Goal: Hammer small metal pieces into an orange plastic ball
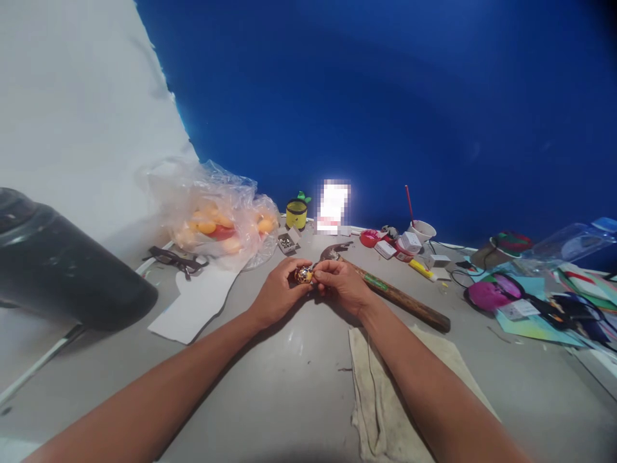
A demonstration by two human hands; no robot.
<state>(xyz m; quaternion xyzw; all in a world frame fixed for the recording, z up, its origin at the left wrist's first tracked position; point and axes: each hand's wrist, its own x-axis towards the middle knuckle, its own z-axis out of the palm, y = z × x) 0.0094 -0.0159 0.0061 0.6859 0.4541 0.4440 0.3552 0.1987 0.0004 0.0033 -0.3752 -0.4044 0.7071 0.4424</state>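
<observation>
A small round ball (pixel 303 275), yellowish and dotted with shiny metal pieces, is held above the grey table. My left hand (pixel 281 290) grips it from the left, fingers wrapped round its far and near sides. Thumb and fingertips of my right hand (pixel 341 283) are pinched together at the ball's right side; whatever is between them is too small to make out. Just behind the right hand lies a hammer (pixel 402 301) with a wooden handle. A small open box (pixel 288 241) of shiny metal pieces stands beyond the left hand.
Plastic bags (pixel 216 218) with orange items, dark glasses (pixel 177 259) and white paper (pixel 193 308) lie left, near a large dark cylinder (pixel 72 270). A yellow cup (pixel 296 215) and bright screen (pixel 332 206) stand behind. Right are a cloth (pixel 371 399), white cup (pixel 422 230) and glue tube (pixel 422 269).
</observation>
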